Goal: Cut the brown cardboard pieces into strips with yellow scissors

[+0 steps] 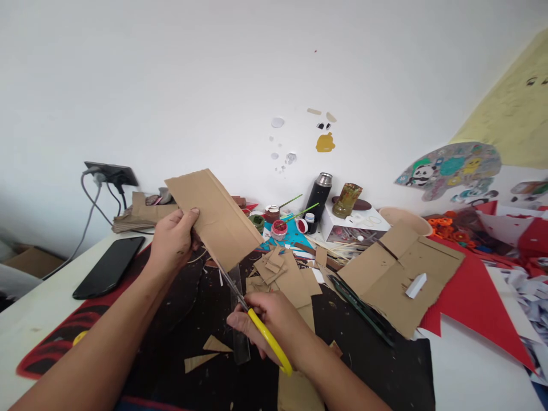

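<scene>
A flat piece of brown cardboard [214, 214] is raised over the dark mat, tilted, with my left hand [174, 233] pinching its left edge, thumb on top. My right hand [272, 319] grips yellow-handled scissors [268, 337] below it. Their blades point up and left and meet the lower edge of the cardboard; how far they are parted is hard to make out. Beneath lie a clear ruler [241, 337], partly covered by my right hand, and small cardboard offcuts [216, 343]. More cardboard scraps [274, 265] are heaped just behind my right hand.
At left lies a black phone [109, 267]. Open paint jars [279, 229], a black thermos [319, 197] and a white box [351, 225] stand near the wall. A large cardboard sheet [432, 265] rests on red paper [479, 302] at right, beside dark green pens [362, 308].
</scene>
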Motion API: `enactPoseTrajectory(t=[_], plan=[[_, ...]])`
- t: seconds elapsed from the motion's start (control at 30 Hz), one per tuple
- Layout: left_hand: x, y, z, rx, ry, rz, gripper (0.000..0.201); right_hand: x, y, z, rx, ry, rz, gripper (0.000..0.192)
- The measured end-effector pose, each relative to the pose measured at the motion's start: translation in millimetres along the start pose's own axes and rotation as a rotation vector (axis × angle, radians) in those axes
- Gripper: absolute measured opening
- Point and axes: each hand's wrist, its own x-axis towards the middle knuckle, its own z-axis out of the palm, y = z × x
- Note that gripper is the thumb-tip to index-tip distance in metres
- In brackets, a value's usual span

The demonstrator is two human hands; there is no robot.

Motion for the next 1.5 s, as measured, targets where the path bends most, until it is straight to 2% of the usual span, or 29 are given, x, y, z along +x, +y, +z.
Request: enactPoseTrajectory(t=[0.73, 1.1, 1.5], plan=[[-0.9, 1.6, 3.3, 0.009, 0.015, 0.005, 0.035, 0.1, -1.8, 1.4, -0.202, 0.088, -0.097, 0.046], [-3.1, 1.8, 3.4, -0.002, 0.009, -0.008, 0.034, -1.6, -5.4, 3.8, -0.296, 0.122, -0.099, 0.045], [0.0, -4.7, 0.7, -0.015, 0.016, -0.044, 0.038, 2.5, 1.2, 11.6, -0.304, 0.189, -0.118, 0.04]])
